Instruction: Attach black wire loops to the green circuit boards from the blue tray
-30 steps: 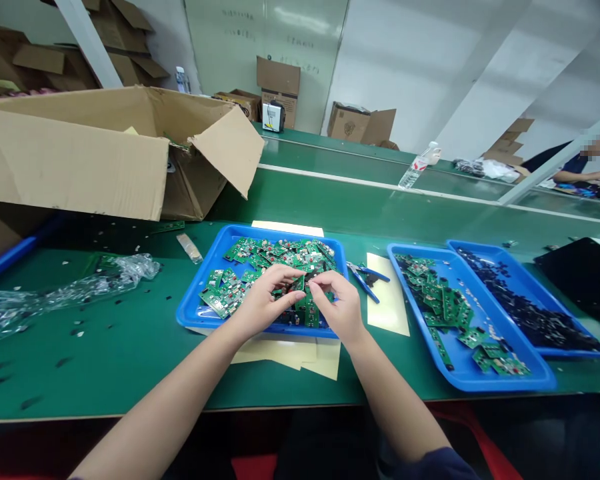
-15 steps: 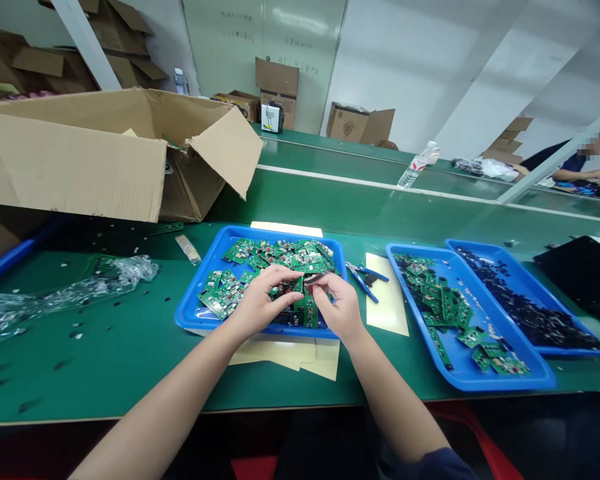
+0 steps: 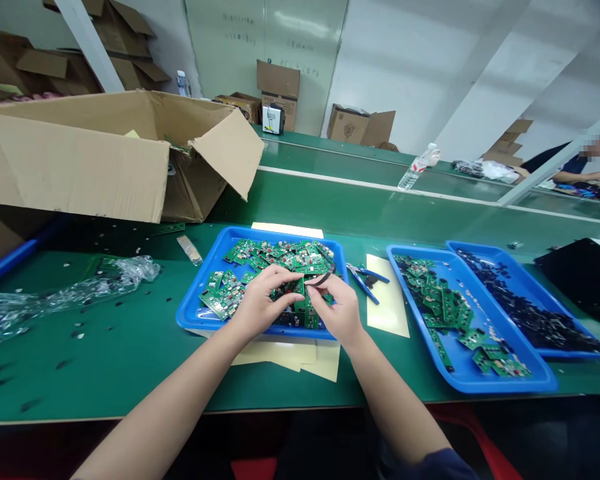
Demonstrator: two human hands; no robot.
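Observation:
Both hands are above a blue tray (image 3: 193,308) that holds a pile of green circuit boards (image 3: 225,293). My left hand (image 3: 260,300) pinches a green board (image 3: 295,287) by its edges, between thumb and fingers. Close on its right, my right hand (image 3: 336,308) grips a thin dark strip (image 3: 324,278), whose lower end is at the board's right side. Whether strip and board touch cannot be made out. Blue-handled pliers (image 3: 365,283) lie right of the tray, partly on a yellow sheet (image 3: 387,313).
On the right are a blue tray (image 3: 480,373) of boards and another (image 3: 540,353) of black parts. An open carton (image 3: 75,167) and clear plastic wrap (image 3: 70,293) occupy the left. A bottle (image 3: 414,170) stands behind; a person's arm (image 3: 580,177) shows far right.
The dark strip in my right hand now points more upward and shows more of its length. My left hand keeps its pinch on the board. The whole view has shifted very slightly.

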